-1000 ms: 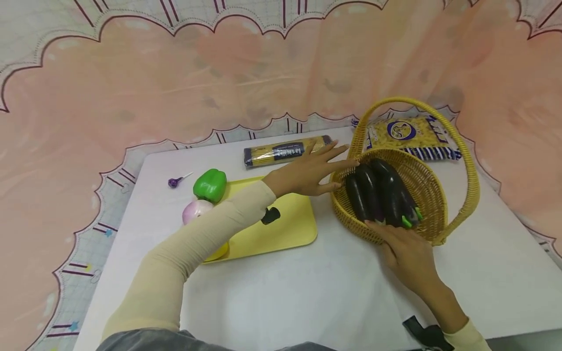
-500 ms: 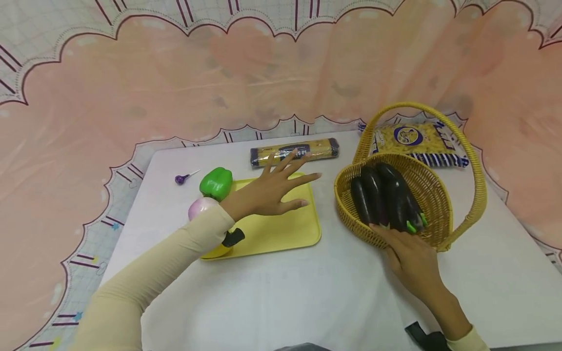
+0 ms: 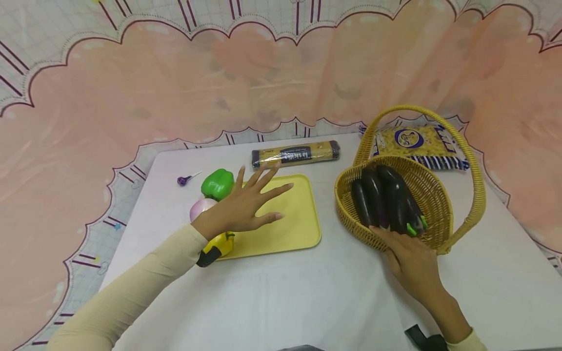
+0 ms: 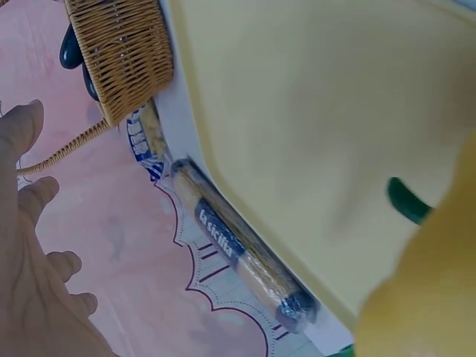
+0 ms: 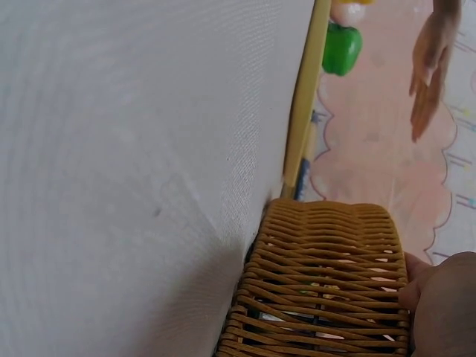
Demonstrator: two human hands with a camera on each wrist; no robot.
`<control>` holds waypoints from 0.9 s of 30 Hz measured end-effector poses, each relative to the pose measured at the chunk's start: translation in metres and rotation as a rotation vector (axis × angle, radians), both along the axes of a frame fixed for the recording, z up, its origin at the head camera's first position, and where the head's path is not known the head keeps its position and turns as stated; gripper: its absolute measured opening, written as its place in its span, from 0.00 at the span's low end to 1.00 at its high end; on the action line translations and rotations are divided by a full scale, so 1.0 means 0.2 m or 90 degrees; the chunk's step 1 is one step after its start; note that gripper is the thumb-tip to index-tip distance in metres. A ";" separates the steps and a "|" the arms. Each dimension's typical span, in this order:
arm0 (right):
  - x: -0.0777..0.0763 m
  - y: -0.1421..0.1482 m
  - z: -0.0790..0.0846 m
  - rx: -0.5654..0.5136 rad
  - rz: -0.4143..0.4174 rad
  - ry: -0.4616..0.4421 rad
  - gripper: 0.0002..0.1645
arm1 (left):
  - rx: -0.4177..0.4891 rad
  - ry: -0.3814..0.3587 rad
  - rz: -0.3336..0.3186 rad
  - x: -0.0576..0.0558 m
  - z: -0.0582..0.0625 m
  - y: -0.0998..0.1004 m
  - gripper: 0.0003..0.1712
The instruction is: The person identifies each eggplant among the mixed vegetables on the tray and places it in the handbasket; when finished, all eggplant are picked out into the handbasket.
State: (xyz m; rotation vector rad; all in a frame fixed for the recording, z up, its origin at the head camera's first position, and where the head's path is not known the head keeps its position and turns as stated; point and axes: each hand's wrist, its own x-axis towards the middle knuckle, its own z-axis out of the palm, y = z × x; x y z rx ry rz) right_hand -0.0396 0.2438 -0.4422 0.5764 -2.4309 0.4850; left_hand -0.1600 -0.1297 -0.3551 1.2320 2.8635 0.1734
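My left hand (image 3: 239,207) hovers over the left part of a yellow tray (image 3: 290,229), fingers spread and holding nothing. Below its wrist lies a yellow bell pepper (image 3: 224,245), partly hidden, whose green stem (image 4: 407,201) shows in the left wrist view. A green bell pepper (image 3: 217,184) and a pink-purple onion (image 3: 199,208) sit by the tray's left edge, the onion partly covered. With my right hand (image 3: 412,263) I grip the near rim of a yellow wicker basket (image 3: 432,195). Several dark eggplants (image 3: 373,192) lie inside it.
Behind the tray is a packet of spaghetti (image 3: 296,154). A bag of pasta (image 3: 414,141) lies behind the basket, whose tall arched handle (image 3: 478,185) stands up. A small purple lollipop (image 3: 183,181) is at the far left. A patterned curtain (image 3: 263,83) hangs at the back.
My left hand has moved away from the basket, leftward over the tray, with its fingers spread. The right hand stays at the basket's rim, and the eggplants lie as before.
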 end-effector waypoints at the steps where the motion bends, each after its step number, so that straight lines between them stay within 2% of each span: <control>1: 0.00 0.00 0.00 0.000 0.000 0.002 0.31 | 0.002 -0.001 0.002 0.01 0.00 -0.01 0.38; 11: -0.01 0.01 0.00 -0.003 0.002 -0.002 0.31 | 0.020 -0.029 0.028 0.06 -0.06 -0.10 0.39; 19: -0.01 0.03 0.01 -0.028 -0.013 -0.001 0.28 | 0.020 -0.017 0.028 0.09 -0.08 -0.11 0.39; 22: -0.01 0.03 0.02 -0.043 -0.015 -0.026 0.24 | 0.016 -0.016 0.028 0.10 -0.08 -0.11 0.39; 27: -0.01 0.02 0.07 -0.077 -0.001 -0.099 0.24 | 0.006 -0.028 0.032 0.10 -0.08 -0.09 0.39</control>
